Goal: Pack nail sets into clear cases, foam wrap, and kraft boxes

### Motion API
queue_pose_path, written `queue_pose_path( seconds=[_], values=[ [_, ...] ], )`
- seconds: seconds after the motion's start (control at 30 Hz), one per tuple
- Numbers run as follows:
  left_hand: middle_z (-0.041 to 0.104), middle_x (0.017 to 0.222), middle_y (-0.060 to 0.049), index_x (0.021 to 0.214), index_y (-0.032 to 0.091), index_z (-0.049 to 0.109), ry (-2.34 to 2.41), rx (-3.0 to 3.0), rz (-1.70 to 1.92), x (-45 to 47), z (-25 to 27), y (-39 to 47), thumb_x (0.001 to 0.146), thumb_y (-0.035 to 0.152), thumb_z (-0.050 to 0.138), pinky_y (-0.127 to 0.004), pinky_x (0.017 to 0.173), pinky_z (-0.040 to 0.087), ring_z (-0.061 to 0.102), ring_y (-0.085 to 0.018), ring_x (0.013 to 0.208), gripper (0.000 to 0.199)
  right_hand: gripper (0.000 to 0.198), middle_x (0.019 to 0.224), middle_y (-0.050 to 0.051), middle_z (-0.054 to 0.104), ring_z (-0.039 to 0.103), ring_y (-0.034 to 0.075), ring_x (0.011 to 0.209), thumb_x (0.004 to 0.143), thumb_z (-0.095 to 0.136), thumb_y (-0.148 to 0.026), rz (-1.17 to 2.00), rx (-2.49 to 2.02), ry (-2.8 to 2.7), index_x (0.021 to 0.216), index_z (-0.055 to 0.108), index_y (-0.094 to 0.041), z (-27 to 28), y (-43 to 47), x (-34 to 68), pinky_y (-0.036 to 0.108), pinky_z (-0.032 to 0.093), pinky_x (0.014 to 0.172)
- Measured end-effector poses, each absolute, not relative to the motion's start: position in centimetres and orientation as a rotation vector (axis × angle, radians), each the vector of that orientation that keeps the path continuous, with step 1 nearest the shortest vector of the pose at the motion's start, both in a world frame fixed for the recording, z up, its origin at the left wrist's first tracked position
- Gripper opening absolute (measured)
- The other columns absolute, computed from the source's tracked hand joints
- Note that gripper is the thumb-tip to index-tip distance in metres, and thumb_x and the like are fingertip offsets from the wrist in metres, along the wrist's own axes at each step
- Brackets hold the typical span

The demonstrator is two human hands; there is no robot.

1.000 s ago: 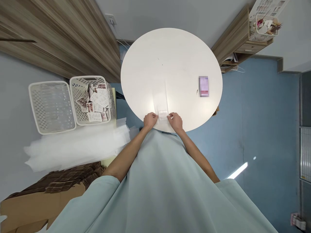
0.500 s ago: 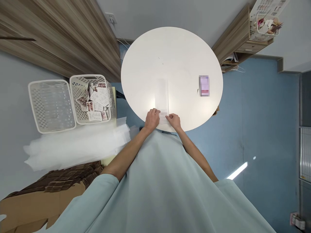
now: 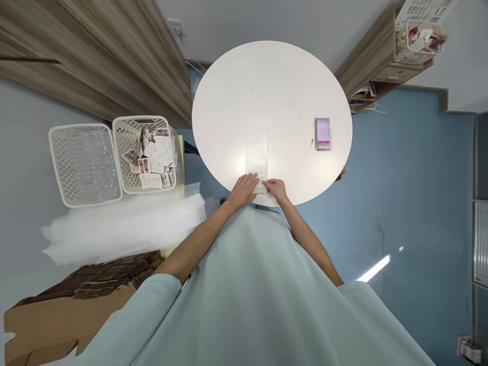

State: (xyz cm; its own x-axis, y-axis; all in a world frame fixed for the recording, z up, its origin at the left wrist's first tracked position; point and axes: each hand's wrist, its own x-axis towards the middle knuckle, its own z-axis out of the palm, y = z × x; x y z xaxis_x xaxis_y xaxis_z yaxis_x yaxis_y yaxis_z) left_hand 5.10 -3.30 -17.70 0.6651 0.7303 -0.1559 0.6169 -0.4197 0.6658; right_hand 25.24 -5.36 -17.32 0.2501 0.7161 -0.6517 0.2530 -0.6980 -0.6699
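Observation:
A thin translucent white sheet [image 3: 256, 152] lies lengthwise on the white oval table [image 3: 293, 71], its near end at the table's front edge. My left hand [image 3: 244, 189] rests on the near left part of the sheet, fingers stretched out and lying flat. At the sheet's near right edge, my right hand [image 3: 276, 189] pinches it between thumb and fingers. The two hands are close together, a small gap apart. Whether the sheet is a single layer or a bag, I cannot tell.
A phone-like object with a blurred screen [image 3: 323, 134] lies on the table's right. To the left are a basket of printed cards and packets [image 3: 147, 190], a basket of clear plastic items [image 3: 53, 168], a pile of white sheets [image 3: 125, 223] and stacked cardboard [image 3: 72, 317].
My left hand has slid slightly right and flattened, its fingers now spread over the sheet. My right hand stays pinched at the edge. The view has shifted a little.

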Motion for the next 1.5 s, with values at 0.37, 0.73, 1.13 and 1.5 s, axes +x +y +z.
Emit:
queue_pose_path(
  seconds=[0.37,0.73,1.13,1.5],
  values=[
    [0.055,0.159,-0.014,0.148,0.024,0.059,1.033,2.158,0.134,5.1,-16.9,-3.2,0.083,0.020,0.070,-0.063,0.127,0.032,0.045,-0.041,0.150,0.066,0.032,0.126,0.009,0.077,0.075,0.022,0.097,0.103,0.049,-0.027,1.206,-2.061,-1.485,0.123,0.074,-0.021,-14.5,-6.5,27.2,0.036,0.059,0.091],
    [0.068,0.138,-0.008,0.133,0.025,0.068,1.112,1.964,0.186,5.1,-14.9,-1.5,0.084,0.024,0.067,-0.047,0.120,0.045,0.063,-0.031,0.130,0.050,0.048,0.157,0.002,0.059,0.070,0.021,0.098,0.095,0.053,-0.015,1.214,-1.772,-1.913,0.141,0.062,-0.028,-14.5,-6.3,28.2,0.036,0.058,0.089],
    [0.075,0.124,-0.007,0.121,0.023,0.066,1.551,1.439,0.394,5.3,-15.9,-0.4,0.090,0.039,0.073,-0.041,0.098,0.058,0.072,-0.027,0.113,0.035,0.033,0.120,0.005,0.075,0.064,0.018,0.079,0.103,0.054,-0.048,1.249,-1.829,-1.587,0.121,0.070,-0.025,-16.1,-2.5,27.5,0.032,0.053,0.080],
    [0.070,0.110,-0.005,0.120,0.022,0.053,1.815,1.276,0.449,7.6,-17.0,0.8,0.093,0.033,0.076,-0.037,0.088,0.055,0.070,-0.020,0.089,0.037,0.025,0.107,0.005,0.076,0.070,0.024,0.101,0.104,0.061,-0.045,1.123,-2.202,-1.486,0.115,0.067,-0.023,-16.8,-0.3,25.4,0.034,0.052,0.084]
  ],
)
